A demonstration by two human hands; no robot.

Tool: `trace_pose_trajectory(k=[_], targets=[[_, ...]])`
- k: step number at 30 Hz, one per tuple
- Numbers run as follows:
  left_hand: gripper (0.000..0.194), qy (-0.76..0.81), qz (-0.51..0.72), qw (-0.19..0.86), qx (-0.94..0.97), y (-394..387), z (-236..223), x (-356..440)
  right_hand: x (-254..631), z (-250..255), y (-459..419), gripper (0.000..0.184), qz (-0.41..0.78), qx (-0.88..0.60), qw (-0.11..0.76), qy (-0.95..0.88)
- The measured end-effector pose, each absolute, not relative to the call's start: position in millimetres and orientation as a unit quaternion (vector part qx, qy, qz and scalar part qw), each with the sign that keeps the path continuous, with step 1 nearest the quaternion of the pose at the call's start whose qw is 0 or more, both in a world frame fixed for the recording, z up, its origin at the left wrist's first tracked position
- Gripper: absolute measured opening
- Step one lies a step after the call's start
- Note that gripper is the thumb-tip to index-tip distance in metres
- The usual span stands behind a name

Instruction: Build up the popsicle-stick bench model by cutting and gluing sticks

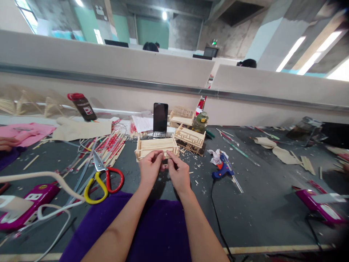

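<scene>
A small frame model made of thin wooden sticks [152,144], with a slatted floor and low railings, is in front of me at the middle of the table. At its near side my left hand [150,168] is closed, thumb and forefinger pinched together. Close beside it my right hand [178,173] is also closed in a pinch, its fingertips almost meeting the left ones. My fingers cover part of the model's near railing, and what sits between the fingertips is hidden. Another stick model [191,136] with patterned railings stands just behind on the right.
A phone [160,118] stands upright behind the model. Left are red-and-yellow scissors [105,178], bundled sticks [111,147] and a purple power strip [40,200]. Right lies a blue glue gun [224,168] with its cord trailing forward. A co-worker's hand [7,143] shows far left.
</scene>
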State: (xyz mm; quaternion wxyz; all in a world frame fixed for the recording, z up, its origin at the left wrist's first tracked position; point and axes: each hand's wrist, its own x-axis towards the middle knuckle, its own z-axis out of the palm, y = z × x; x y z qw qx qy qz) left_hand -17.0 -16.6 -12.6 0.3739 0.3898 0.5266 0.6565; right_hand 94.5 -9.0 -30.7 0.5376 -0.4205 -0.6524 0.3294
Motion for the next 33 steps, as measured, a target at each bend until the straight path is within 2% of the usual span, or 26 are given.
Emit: trace_pose_trajectory(k=[33], targets=[[0.027, 0.525, 0.656, 0.367, 0.399, -15.1, -12.9, -16.7, 95.5, -29.7, -10.3, 0.035, 0.336, -0.426, 0.537, -0.646]])
